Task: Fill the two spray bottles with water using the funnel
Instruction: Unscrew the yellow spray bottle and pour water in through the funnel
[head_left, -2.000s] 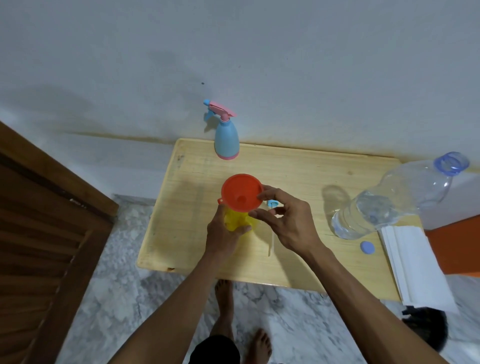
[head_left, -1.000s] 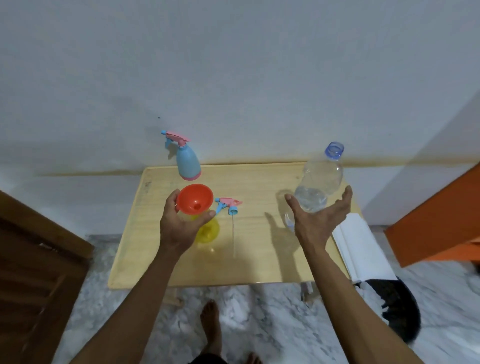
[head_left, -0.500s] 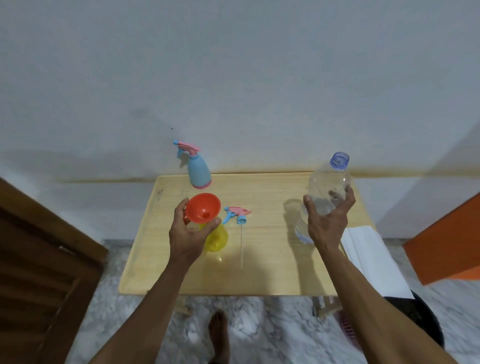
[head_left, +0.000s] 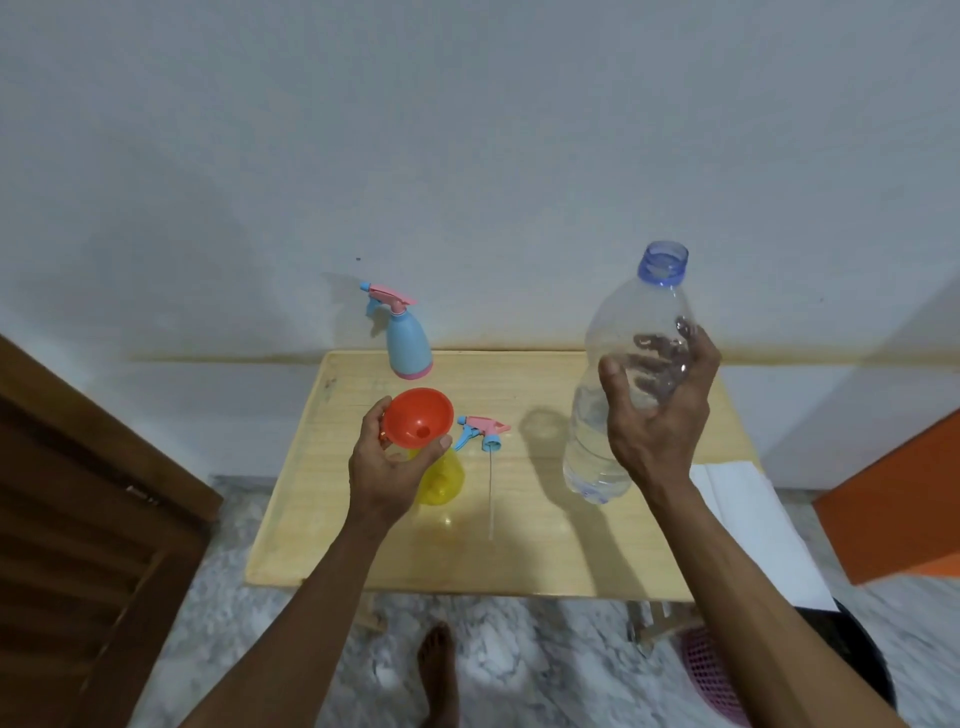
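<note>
Two hands are at work over a small wooden table (head_left: 545, 561) in the middle of the frame. The left hand (head_left: 387, 475), left of centre, curls round the neck of a yellow spray bottle (head_left: 441, 480) and steadies the orange funnel (head_left: 418, 418) seated in its mouth, thumb and fingers touching the funnel's rim. The right hand (head_left: 657, 415), right of centre, grasps a large clear water bottle (head_left: 631, 364) round its middle; the bottle is uncapped, stands nearly upright with its blue neck toward the top of the frame, and is partly filled with water in its lower part. Whether its base touches the table cannot be told.

Just right of the funnel, a detached pink and blue spray head (head_left: 480, 431) lies on the table with its thin dip tube running toward the lower edge. A blue spray bottle (head_left: 408, 343) with its pink trigger fitted stands at the table's far edge, against the white wall. A white folded sheet (head_left: 748, 519) lies at the table's right edge, at lower right.
</note>
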